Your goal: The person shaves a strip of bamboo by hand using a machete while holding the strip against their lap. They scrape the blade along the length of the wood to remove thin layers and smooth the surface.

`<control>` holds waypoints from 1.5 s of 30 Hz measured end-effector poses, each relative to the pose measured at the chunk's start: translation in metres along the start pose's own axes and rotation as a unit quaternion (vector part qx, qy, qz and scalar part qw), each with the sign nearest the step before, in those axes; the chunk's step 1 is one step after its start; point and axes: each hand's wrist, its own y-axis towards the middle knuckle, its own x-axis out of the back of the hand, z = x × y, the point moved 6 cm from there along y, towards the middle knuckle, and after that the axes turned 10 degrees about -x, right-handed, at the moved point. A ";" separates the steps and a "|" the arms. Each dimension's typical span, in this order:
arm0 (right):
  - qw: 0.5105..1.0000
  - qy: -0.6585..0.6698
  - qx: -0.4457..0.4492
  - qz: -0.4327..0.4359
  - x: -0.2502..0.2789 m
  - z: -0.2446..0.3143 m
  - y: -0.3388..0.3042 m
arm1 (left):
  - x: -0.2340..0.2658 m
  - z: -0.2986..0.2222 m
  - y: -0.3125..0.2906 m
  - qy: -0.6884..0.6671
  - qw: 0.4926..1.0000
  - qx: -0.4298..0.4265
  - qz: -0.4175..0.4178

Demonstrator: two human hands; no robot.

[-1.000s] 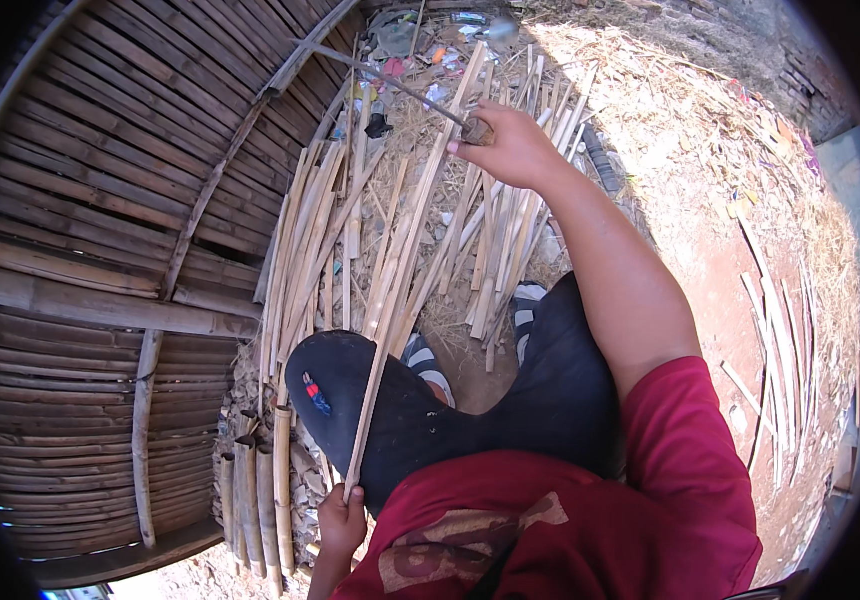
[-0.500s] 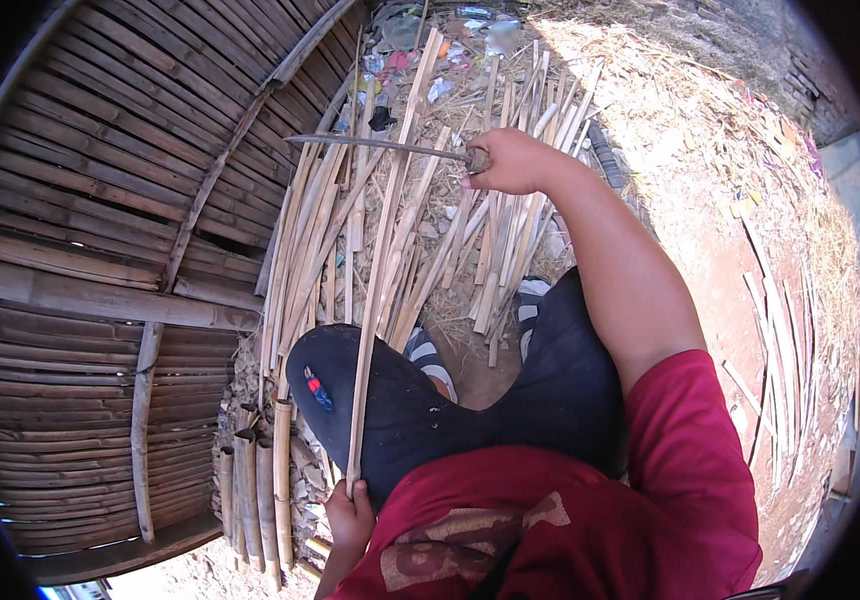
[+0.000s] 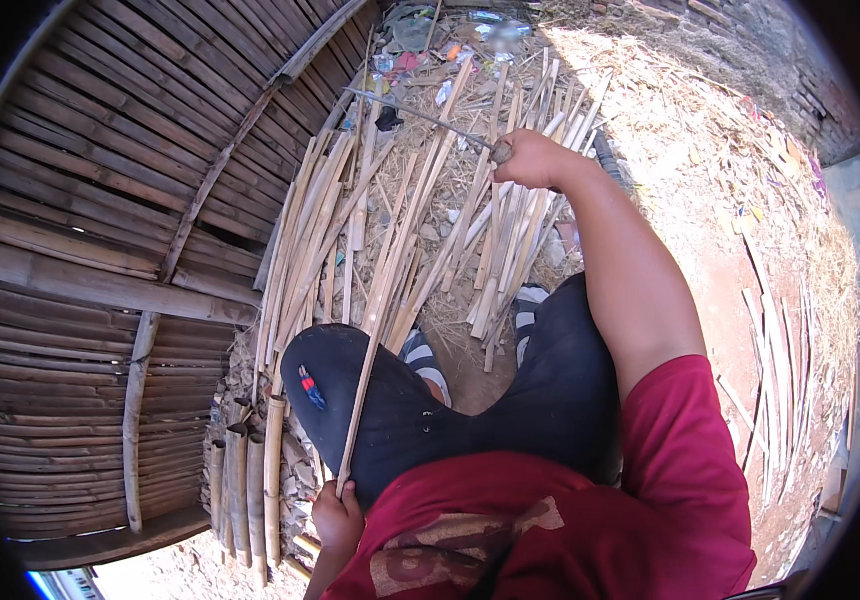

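Observation:
My left hand [image 3: 338,515] is closed round the near end of a long split bamboo strip [image 3: 375,322]. The strip slants forward across my left thigh and out over the ground. In my right hand [image 3: 533,160], held out ahead, is the short handle of a machete [image 3: 437,122]. Its long thin blade points to the far left and crosses the strip's far part in this view; whether they touch I cannot tell. Beneath and beyond lie many more loose bamboo strips [image 3: 325,205] between my feet and the wall.
A bamboo-slat wall [image 3: 80,130] rises close on my left. Several bamboo poles [image 3: 255,490] stand at its near end. Scattered rubbish [image 3: 410,60] lies at the far end, straw [image 3: 690,110] to the right. Another bundle of thin strips [image 3: 780,390] rests on the right-hand ground.
The machete has moved right and away, its blade tip swinging farther forward. The strip's far end has shifted right, and my left hand slightly down and left.

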 end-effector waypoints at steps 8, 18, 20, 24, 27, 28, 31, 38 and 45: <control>0.982 -0.111 0.155 -0.016 -0.020 0.034 -0.037 | -0.003 -0.001 0.006 -0.032 0.999 -0.003 0.016; 0.851 0.484 -0.093 -0.183 0.042 -0.086 0.002 | 0.016 -0.007 0.014 -0.100 0.993 -0.025 0.053; 0.792 0.559 -0.085 -0.231 0.059 -0.088 -0.013 | 0.023 -0.025 0.028 -0.161 0.984 -0.014 0.073; 0.697 0.641 -0.061 -0.314 0.087 -0.107 -0.027 | 0.027 -0.069 0.075 -0.265 0.956 -0.014 0.124; 0.658 0.674 -0.056 -0.330 0.097 -0.115 -0.033 | 0.016 -0.130 0.131 -0.344 0.928 -0.056 0.132; 0.656 0.672 -0.060 -0.339 0.101 -0.121 -0.038 | 0.008 -0.156 0.153 -0.374 0.914 -0.080 0.139; 0.666 0.660 -0.050 -0.344 0.109 -0.122 -0.045 | -0.016 -0.218 0.205 -0.385 0.895 -0.078 0.210; 0.715 0.606 -0.042 -0.347 0.116 -0.130 -0.052 | -0.052 -0.245 0.256 -0.394 0.887 -0.167 0.175; 0.771 0.534 -0.092 -0.333 0.111 -0.149 -0.034 | -0.034 -0.223 0.270 -0.438 0.875 -0.166 0.126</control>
